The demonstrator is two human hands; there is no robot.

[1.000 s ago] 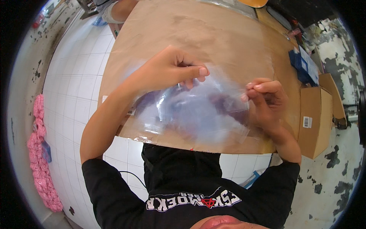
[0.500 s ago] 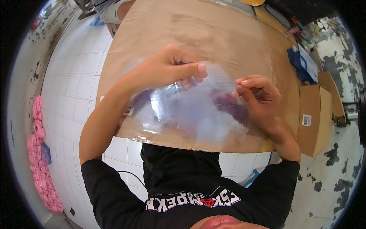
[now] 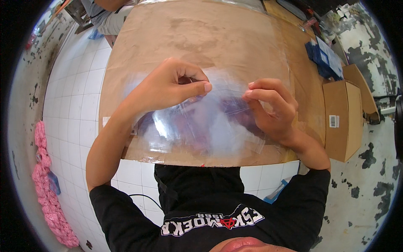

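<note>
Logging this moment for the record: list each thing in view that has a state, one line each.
left hand: pinching the clear plastic bag's top edge
right hand: pinching the same edge, apart from the left
clear plastic bag: held over the table, with a dark item blurred inside
cardboard box: closed, beside the table
brown table: covered in brown paper
blue packets: lying at the table's right edge
pink bundle: heaped on the floor
</note>
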